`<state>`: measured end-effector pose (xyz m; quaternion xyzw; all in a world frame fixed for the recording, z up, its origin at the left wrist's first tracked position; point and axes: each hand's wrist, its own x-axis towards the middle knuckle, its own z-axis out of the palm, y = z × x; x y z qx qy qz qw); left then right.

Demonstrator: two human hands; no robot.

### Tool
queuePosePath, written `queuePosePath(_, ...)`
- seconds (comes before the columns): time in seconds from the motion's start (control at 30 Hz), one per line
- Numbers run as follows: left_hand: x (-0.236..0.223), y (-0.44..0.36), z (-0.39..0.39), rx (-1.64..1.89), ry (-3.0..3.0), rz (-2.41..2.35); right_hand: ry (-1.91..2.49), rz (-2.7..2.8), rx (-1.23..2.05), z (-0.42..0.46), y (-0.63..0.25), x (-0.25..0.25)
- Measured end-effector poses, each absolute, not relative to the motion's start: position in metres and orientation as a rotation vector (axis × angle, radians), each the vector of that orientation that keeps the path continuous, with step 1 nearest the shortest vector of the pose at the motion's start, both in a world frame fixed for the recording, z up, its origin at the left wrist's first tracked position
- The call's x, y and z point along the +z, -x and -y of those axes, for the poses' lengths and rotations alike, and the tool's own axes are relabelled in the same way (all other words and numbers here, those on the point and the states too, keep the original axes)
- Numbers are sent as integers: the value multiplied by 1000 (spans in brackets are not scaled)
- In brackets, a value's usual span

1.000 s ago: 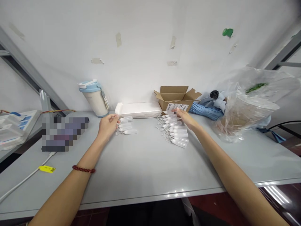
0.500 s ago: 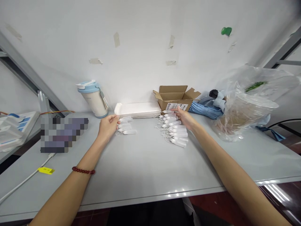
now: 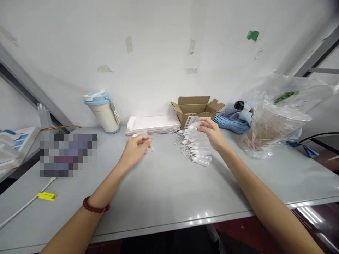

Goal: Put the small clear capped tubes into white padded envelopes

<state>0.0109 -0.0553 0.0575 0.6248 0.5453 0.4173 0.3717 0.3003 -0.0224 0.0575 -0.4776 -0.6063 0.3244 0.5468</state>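
My right hand (image 3: 213, 134) has its thumb and fingertips pinched on a small clear plastic bottle (image 3: 195, 125), blurred, just above the far end of a row. That row holds several small clear bottles (image 3: 201, 152) with white caps and thin loops, lying on their sides. Over a smaller group of the same bottles on the left, my left hand (image 3: 135, 150) has curled, closed fingers. It covers most of that group, and whatever lies between its fingers is hidden.
Against the wall lies a stack of flat white cartons (image 3: 156, 123), beside an open cardboard box (image 3: 197, 109). A tumbler (image 3: 104, 113) and a pixelated object (image 3: 67, 155) with a white cable are left. Blue cloth (image 3: 233, 123) and a clear plastic bag (image 3: 278, 123) are right.
My left hand has shifted right and nearer, over the left-hand bottles, its fingers curling in. My right hand has lifted slightly with a bottle at its fingertips. The view has shifted slightly.
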Motion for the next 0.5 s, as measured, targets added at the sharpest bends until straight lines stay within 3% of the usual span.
queuePosePath(0.23, 53, -35, 77, 760, -1673, -1093, 1113, 1654, 658, 54, -261, 68)
queuePosePath(0.5, 50, -34, 76, 723, -1627, -1102, 1193, 1818, 491, 70, -247, 69)
